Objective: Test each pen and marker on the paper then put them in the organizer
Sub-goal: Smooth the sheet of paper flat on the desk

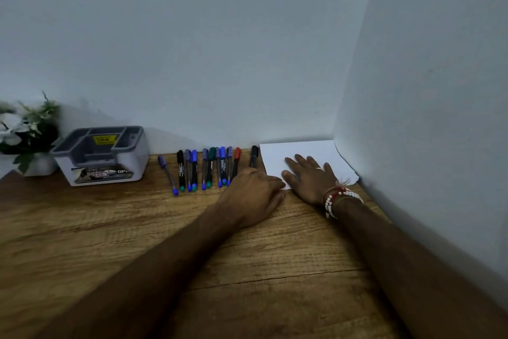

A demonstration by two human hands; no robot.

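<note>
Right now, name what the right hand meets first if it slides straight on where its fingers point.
From the right hand the line crosses bare paper, then probably meets the back wall; the black marker lies left of it.

We see our right hand (308, 178) lying flat, fingers spread, on a white sheet of paper (277, 157) in the far right corner of the wooden desk (137, 228). Beaded bracelets (339, 198) circle that wrist. Our left hand (255, 195) rests knuckles up at the paper's left edge, covering the near end of a black marker (254, 156); we cannot tell whether it grips anything. A row of pens (209, 167) lies to the left, then a grey organizer (101, 157) beside a potted plant (27, 132).
</note>
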